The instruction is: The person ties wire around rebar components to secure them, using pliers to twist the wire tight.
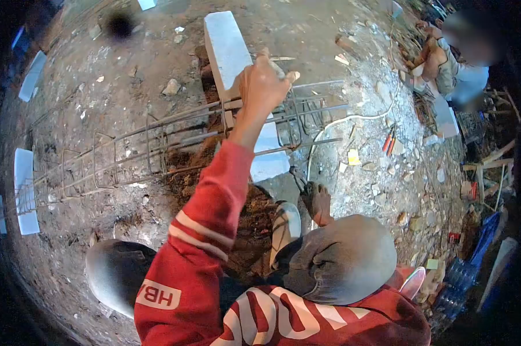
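My left hand (265,83), in a red sleeve, reaches over a long rebar cage (194,138) of thin bars and square stirrups. Thumb and forefinger are spread apart above the bars. Below it, a long pale block (226,43) lies on the ground, and another pale block (270,164) sits under the near bars. My right hand (319,205) is partly hidden beyond my right knee, low by the cage's near side. It is closed on a dark tool that looks like pincers (298,177), whose tip points toward the cage.
A white cable (352,117) curves over the ground. Red-handled pliers (389,143) lie right of the cage, near a yellow scrap (354,157). At the left, a white block (25,193) stands by the cage's far end. Another person (445,69) sits at upper right.
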The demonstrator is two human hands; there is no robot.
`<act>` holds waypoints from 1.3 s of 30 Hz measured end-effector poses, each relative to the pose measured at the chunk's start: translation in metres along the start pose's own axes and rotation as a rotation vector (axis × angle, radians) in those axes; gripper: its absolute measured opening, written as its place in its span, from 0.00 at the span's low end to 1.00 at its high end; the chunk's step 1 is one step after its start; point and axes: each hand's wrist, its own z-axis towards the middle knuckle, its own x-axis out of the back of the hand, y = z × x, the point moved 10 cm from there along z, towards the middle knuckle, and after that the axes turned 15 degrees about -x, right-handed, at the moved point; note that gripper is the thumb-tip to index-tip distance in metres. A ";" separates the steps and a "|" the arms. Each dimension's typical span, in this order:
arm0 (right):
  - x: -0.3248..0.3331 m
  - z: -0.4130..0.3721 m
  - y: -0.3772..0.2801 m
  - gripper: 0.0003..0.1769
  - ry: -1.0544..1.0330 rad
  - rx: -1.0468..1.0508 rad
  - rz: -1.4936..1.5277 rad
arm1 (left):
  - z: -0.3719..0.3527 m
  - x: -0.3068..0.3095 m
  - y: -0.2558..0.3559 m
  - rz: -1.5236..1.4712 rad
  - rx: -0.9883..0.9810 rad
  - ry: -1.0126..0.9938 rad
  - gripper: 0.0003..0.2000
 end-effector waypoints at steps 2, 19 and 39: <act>-0.009 0.007 0.011 0.26 -0.044 -0.067 -0.027 | -0.016 0.023 0.000 -0.017 0.001 0.191 0.21; 0.405 0.013 -0.120 0.34 0.261 0.605 -0.509 | -0.093 -0.088 -0.029 -0.589 0.606 0.372 0.25; 0.390 0.091 -0.290 0.15 0.526 1.277 -1.107 | -0.085 -0.070 -0.007 -0.381 0.591 0.287 0.12</act>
